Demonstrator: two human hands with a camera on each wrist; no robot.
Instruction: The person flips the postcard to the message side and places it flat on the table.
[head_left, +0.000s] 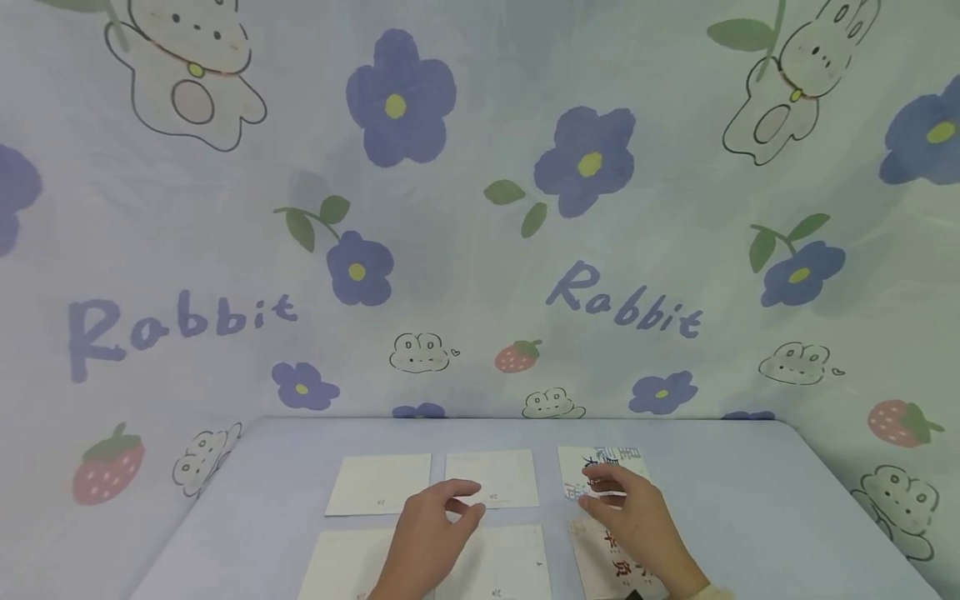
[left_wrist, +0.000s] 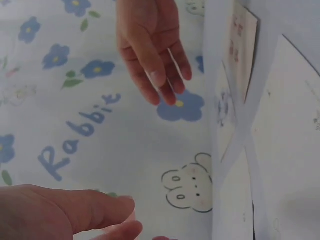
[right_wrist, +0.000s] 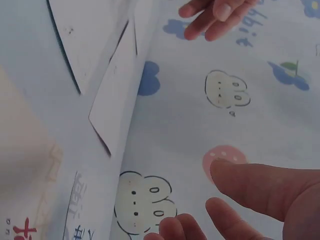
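Pale backdrop (head_left: 465, 283) behind table (head_left: 735, 508) and along both its sides. Printed: blue-violet flowers (head_left: 401, 137) with yellow centres, green leaves (head_left: 300, 229), outlined rabbits (head_left: 183, 100), red strawberries (head_left: 108, 471). Violet lettering (head_left: 183, 323), "Rabbit", twice in head view. Table pale bluish, plain; far edge straight, far corners rounded. Light soft, rather dim; shadows on tabletop faint.

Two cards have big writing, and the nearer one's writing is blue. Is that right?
Not blue: the head view shows reddish-brown writing on the nearer card. It and the farther lettered card do both have big writing.
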